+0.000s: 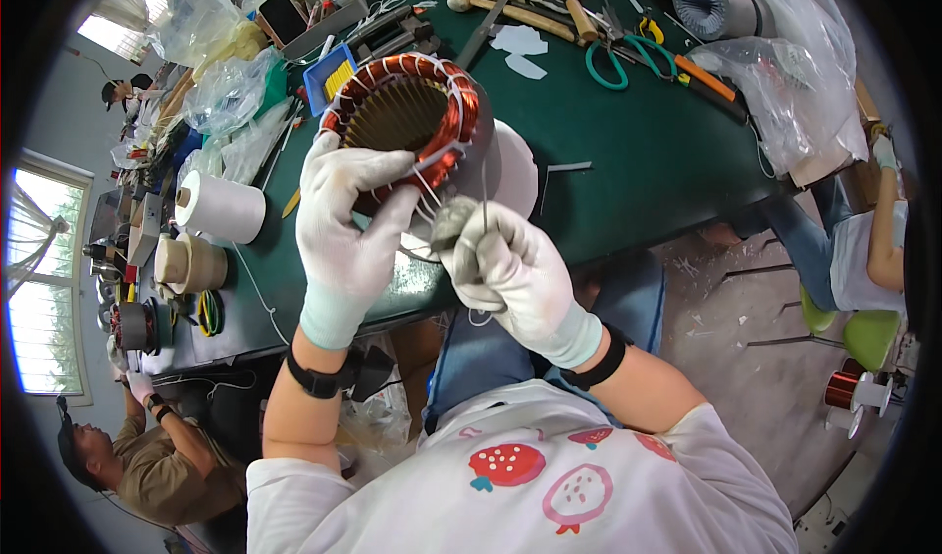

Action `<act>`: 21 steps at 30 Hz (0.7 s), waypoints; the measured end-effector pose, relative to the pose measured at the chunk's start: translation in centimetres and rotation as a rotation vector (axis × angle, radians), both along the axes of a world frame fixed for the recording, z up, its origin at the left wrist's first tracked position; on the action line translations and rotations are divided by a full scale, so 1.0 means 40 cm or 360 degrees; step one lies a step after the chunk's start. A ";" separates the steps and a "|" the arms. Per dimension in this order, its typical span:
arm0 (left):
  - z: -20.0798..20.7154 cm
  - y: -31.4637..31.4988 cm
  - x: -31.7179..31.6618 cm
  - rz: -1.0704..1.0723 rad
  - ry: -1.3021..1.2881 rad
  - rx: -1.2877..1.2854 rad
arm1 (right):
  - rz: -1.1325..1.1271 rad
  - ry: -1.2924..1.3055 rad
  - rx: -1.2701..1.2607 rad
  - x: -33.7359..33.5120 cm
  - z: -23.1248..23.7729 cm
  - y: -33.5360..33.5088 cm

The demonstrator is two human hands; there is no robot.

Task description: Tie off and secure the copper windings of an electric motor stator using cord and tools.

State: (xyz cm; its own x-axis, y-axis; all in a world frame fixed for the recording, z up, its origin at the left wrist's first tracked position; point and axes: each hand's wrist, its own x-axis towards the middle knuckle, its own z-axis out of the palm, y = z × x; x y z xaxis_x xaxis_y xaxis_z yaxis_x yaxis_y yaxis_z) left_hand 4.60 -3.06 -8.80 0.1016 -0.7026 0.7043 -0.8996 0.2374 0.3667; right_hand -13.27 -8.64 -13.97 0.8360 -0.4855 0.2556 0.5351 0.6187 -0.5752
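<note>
From here I see the copper-wound stator [461, 103] just beyond both hands over the green surface [638, 166], left hand [339, 225] gripping its near rim, right hand [520, 274] pinching a thin cord [485, 183].

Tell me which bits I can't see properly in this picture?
All in the head view:
White-gloved right hand: its curled fingers hide where the thin pale cord runs inside its grip.
Round-edged white thing: the copper-wound grey metal ring covers its left part.
That ring's lower-left rim: the white-gloved left hand covers part.
Person in blue jeans, far right: head cut off by the dark picture rim.
</note>
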 end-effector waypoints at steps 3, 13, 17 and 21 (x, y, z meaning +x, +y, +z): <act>-0.043 -0.017 -0.010 0.0063 -0.0092 -0.0304 | 0.0202 -0.0327 0.0931 -0.002 0.075 0.034; -0.018 -0.012 0.020 -0.0020 -0.0142 -0.0190 | -0.0224 0.0127 -0.0277 0.017 -0.007 0.001; -0.017 -0.009 -0.013 0.0063 0.0200 -0.0075 | 0.0009 0.0019 0.0159 -0.013 0.028 -0.018; -0.032 -0.009 -0.008 0.0056 0.0450 -0.0114 | 0.0071 -0.0133 0.0394 -0.015 0.113 -0.035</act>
State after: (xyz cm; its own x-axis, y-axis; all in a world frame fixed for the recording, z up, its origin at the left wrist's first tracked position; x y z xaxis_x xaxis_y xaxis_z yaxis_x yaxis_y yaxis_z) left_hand 4.29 -3.44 -10.07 0.3247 -0.6448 0.6919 -0.7721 0.2418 0.5877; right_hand -13.89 -10.04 -9.45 0.8390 -0.5050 0.2025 0.5434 0.7592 -0.3583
